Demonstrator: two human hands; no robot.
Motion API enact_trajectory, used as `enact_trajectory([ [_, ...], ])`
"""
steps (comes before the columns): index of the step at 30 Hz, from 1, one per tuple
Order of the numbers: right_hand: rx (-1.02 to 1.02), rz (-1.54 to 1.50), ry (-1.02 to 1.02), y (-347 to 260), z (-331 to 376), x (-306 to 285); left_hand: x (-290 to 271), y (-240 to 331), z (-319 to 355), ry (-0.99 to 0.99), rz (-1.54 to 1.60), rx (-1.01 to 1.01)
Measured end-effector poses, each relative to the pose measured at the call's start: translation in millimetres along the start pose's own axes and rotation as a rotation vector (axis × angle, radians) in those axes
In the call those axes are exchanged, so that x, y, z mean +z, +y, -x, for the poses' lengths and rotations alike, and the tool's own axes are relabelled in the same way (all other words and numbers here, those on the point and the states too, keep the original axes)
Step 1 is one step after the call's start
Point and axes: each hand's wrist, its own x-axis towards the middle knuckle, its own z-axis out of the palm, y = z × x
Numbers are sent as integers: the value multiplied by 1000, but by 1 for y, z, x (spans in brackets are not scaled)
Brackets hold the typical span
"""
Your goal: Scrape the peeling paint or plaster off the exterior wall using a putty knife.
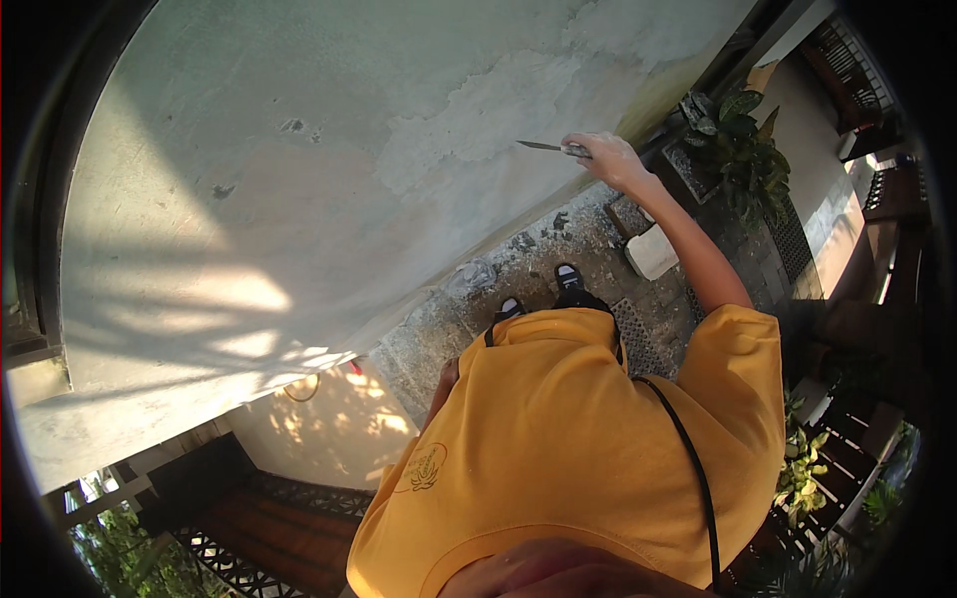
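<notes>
My right hand, dusted white, is closed around the handle of a scraper. Its thin blade points left, close over the pale wall; whether it touches cannot be told. Rough, lighter patches of bare plaster spread across the wall beside the blade. Of my left arm only a short stretch shows, hanging low past the side of my yellow shirt; its fingers are hidden.
My feet stand on a paved strip strewn with pale flakes along the wall's base. A white rounded-corner object lies to the right. Beyond are a potted plant and a dark perforated mat. A dark bench is lower left.
</notes>
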Motion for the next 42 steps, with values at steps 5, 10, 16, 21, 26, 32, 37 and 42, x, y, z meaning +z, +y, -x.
enact_trajectory([
  [5, -299, 233, -36, -10, -13, -11, 48, 95, 27, 42, 81, 25],
  [10, -462, 362, -21, 14, -19, 18, 108, 83, -22, 71, 324, 48],
  [16, -540, 415, -111, 31, -29, 6, 177, 72, -36, 195, 316, 190],
  [21, -659, 400, -66, 58, -35, 20, 225, 81, 12, 449, 220, 261],
  [26, -674, 295, 0, 75, -38, 32, 256, 72, 35, 598, 265, 45],
  [32, -686, 185, 67, 76, -39, 33, 293, 0, 7, 449, 362, 69],
  [37, -746, 138, 111, 77, -44, 49, 300, 28, 23, 457, 382, 46],
  [42, -656, 142, 80, 67, -40, 24, 293, 49, 44, 569, 375, 32],
])
